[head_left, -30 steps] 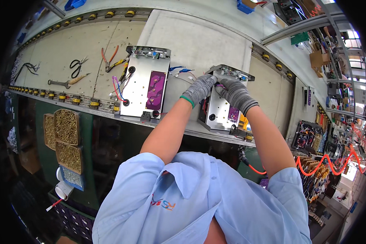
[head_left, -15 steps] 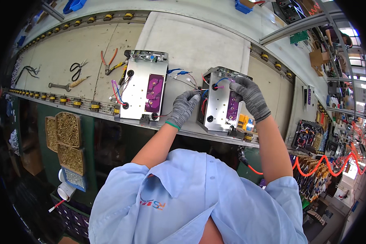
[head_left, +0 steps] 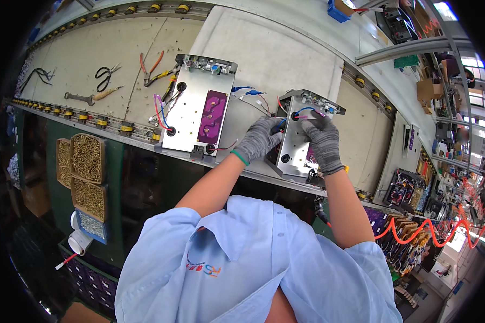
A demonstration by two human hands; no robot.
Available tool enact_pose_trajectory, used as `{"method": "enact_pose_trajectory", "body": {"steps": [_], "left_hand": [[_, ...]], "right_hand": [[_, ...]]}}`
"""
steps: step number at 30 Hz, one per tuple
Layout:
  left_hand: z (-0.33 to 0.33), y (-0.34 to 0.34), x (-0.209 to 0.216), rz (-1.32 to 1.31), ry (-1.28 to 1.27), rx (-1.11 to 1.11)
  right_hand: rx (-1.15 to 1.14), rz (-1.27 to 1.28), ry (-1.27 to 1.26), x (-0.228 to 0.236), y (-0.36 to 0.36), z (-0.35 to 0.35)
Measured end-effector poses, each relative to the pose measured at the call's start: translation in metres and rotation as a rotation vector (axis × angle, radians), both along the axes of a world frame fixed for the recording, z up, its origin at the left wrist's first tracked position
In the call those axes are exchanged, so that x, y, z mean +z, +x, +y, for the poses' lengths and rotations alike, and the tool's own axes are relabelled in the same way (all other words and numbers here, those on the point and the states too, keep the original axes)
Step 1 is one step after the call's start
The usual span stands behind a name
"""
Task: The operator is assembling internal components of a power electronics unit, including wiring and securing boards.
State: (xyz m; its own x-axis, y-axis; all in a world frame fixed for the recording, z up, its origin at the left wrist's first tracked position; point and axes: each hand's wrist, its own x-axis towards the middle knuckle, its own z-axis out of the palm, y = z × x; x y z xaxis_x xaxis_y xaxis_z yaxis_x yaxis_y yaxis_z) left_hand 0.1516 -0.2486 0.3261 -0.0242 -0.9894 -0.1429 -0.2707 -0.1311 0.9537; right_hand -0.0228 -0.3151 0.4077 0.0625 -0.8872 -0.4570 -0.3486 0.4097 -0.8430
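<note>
A silver metal housing (head_left: 293, 141) with a dark front panel stands before me on the bench, tilted slightly. My left hand (head_left: 258, 141), in a grey knit glove, is closed at its left edge beside a blue wire (head_left: 281, 125); what its fingers hold is hidden. Over the top plate lies my right hand (head_left: 323, 144), gloved alike, its bent fingertips blurred near a purple-tipped wire (head_left: 319, 113). It covers most of a purple circuit board. A similar housing (head_left: 191, 116) sits to the left, with its purple board (head_left: 213, 116) and loose wires (head_left: 160, 110) showing.
Left on the bench lie pliers (head_left: 148, 70), black-handled scissors (head_left: 105, 77), a wrench (head_left: 79, 98) and a wood-handled pointed tool (head_left: 106, 92). Roller rails (head_left: 83, 115) edge the line. Below hang bins of brass fasteners (head_left: 88, 158). A coiled orange hose (head_left: 425, 226) crosses at right.
My right hand has moved down and left over the plate, away from the purple-tipped wire. My left hand has shifted closer to the housing's side. The view has shifted a little.
</note>
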Motion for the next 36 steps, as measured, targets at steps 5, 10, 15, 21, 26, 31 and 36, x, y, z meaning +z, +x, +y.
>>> {"method": "enact_pose_trajectory", "body": {"steps": [5, 10, 15, 21, 26, 31, 36], "left_hand": [[-0.004, -0.002, 0.004, -0.404, -0.034, -0.135], [0.014, -0.006, -0.013, -0.506, -0.14, -0.001], [0.01, -0.002, 0.0, -0.492, -0.098, -0.032], [-0.025, -0.011, 0.004, -0.393, -0.031, 0.013], [-0.027, -0.01, 0.005, -0.435, -0.186, -0.022], [0.002, -0.003, -0.027, -0.373, -0.135, 0.104], [0.003, -0.004, -0.005, -0.247, -0.01, 0.144]], "right_hand": [[0.124, 0.225, -0.339, 0.005, -0.01, -0.01], [0.379, 0.56, -0.845, -0.011, -0.006, -0.016], [0.359, 0.74, -0.515, 0.013, -0.008, -0.018], [0.304, 0.716, -0.516, 0.006, -0.015, -0.012], [0.316, 0.552, -0.421, -0.021, -0.032, -0.008], [0.366, 0.395, -0.469, -0.011, 0.006, -0.011], [0.428, 0.584, -0.449, -0.019, 0.014, -0.021]]}}
